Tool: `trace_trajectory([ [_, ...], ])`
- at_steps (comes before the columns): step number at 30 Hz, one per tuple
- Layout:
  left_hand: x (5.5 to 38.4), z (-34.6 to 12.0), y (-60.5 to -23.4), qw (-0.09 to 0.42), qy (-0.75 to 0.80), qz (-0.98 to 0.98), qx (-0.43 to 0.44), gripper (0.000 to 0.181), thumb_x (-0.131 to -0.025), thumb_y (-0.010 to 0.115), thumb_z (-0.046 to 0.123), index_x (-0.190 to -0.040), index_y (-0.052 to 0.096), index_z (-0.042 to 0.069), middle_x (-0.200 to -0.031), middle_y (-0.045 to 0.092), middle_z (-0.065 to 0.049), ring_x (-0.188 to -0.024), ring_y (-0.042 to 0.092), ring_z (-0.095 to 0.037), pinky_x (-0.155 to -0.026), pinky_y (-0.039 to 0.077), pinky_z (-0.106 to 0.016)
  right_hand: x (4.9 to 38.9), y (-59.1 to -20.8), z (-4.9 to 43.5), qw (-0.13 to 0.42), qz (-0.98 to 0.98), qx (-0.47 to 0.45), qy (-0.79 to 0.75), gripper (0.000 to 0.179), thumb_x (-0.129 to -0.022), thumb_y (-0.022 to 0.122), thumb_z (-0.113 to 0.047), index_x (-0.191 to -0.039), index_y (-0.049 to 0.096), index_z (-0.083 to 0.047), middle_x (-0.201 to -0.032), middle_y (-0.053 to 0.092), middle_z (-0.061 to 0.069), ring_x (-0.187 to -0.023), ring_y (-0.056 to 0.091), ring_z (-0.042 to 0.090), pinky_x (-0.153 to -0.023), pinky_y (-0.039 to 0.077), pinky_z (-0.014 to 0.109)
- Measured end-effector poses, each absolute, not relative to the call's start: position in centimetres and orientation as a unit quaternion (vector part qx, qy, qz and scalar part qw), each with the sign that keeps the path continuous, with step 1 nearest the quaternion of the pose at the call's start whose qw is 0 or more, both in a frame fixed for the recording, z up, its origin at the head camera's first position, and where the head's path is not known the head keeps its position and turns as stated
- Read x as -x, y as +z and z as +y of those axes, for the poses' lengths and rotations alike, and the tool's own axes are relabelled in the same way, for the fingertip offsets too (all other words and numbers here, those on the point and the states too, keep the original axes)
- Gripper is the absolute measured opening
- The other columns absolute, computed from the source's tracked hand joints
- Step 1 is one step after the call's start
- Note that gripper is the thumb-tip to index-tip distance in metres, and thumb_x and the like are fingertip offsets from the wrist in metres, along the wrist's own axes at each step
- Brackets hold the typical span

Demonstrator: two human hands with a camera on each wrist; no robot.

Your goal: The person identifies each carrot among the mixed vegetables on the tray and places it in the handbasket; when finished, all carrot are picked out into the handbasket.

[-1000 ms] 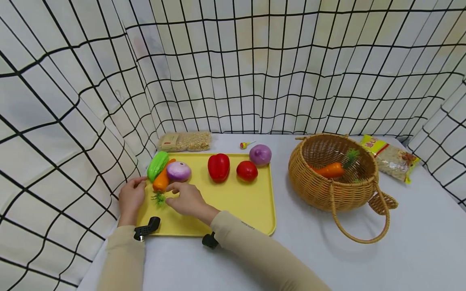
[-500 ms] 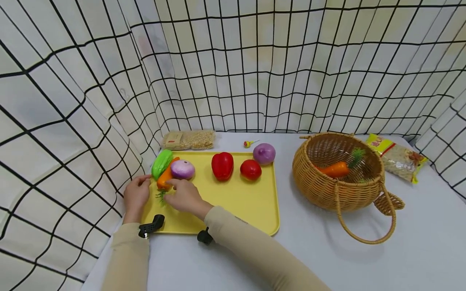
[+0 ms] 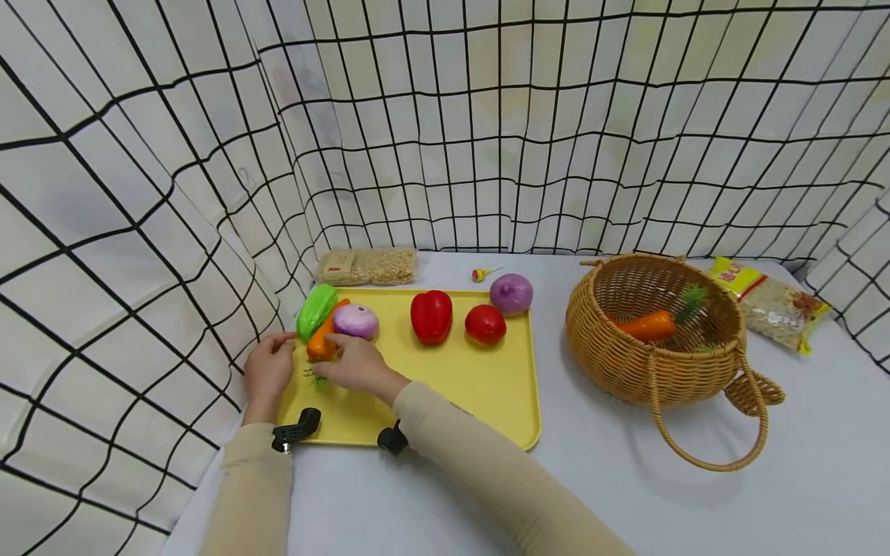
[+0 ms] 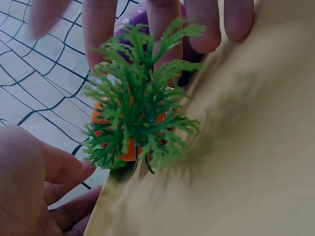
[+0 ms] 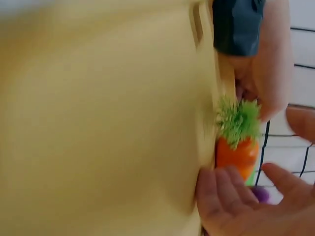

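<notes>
A toy carrot (image 3: 321, 341) with a feathery green top (image 4: 140, 98) lies at the left of the yellow tray (image 3: 431, 394), between a light green ridged vegetable (image 3: 316, 311) and a pale purple onion (image 3: 356, 320). My right hand (image 3: 358, 363) reaches in from the right, fingers straight beside the carrot. In the right wrist view its thumb stands apart from the fingers, which lie low along the tray by the carrot's body. My left hand (image 3: 269, 372) rests at the tray's left rim, fingers loosely bent. Its fingertips are close to the green vegetable's lower end.
A red bell pepper (image 3: 431, 317), a tomato (image 3: 485, 325) and a purple onion (image 3: 511, 294) sit farther right on the tray. Right of it stands a wicker basket (image 3: 612, 359) holding another carrot (image 3: 650, 326). Grain bags (image 3: 378, 266) and a lollipop (image 3: 481, 274) lie behind; black netting encloses the table.
My right hand has moved in to the carrot, its fingers now overlapping the carrot and its green top. My left hand stays at the tray rim. The head view has shifted slightly.
</notes>
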State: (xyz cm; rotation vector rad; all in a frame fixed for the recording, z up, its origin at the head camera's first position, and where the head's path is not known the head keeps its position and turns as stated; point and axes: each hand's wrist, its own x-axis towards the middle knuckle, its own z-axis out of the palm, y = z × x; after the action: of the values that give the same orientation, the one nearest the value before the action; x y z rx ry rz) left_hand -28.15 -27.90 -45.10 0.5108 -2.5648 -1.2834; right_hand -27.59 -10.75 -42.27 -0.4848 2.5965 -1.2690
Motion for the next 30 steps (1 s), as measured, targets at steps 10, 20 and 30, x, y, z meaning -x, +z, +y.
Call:
trace_trajectory([
  [10,28.1,-27.9,-45.0,0.116,-0.435,-0.876,-0.173,0.04,-0.103,0.041,0.026,-0.132,0.06,0.005,-0.137,0.054,-0.019,-0.127,0.046,-0.036,-0.101,0.036,-0.048,28.5,-42.4,-10.9,0.151,0.869,0.193,-0.429,0.07,-0.085,0.069,-0.05,-0.146,0.048,-0.022,-0.138,0.056,-0.001,-0.109,0.056,0.012,-0.097,0.045,0.028],
  [20,28.1,-27.8,-45.1,0.124,-0.43,-0.878,-0.168,0.039,-0.103,0.042,0.026,-0.13,0.061,0.005,-0.133,0.057,-0.019,-0.121,0.05,-0.035,-0.095,0.038,-0.046,29.2,-42.0,-11.4,0.153,0.882,0.223,-0.386,0.071,-0.087,0.067,-0.049,-0.149,0.044,-0.023,-0.142,0.054,0.0,-0.126,0.05,0.015,-0.106,0.039,0.029],
  [30,28.0,-27.9,-45.2,0.121,-0.43,-0.877,-0.177,0.039,-0.103,0.042,0.027,-0.13,0.061,0.007,-0.132,0.058,-0.017,-0.111,0.052,-0.031,-0.082,0.037,-0.036,29.3,-41.6,-12.2,0.142,0.905,0.255,-0.309,0.07,-0.089,0.064,-0.049,-0.15,0.04,-0.025,-0.137,0.057,0.001,-0.13,0.046,0.023,-0.104,0.038,0.028],
])
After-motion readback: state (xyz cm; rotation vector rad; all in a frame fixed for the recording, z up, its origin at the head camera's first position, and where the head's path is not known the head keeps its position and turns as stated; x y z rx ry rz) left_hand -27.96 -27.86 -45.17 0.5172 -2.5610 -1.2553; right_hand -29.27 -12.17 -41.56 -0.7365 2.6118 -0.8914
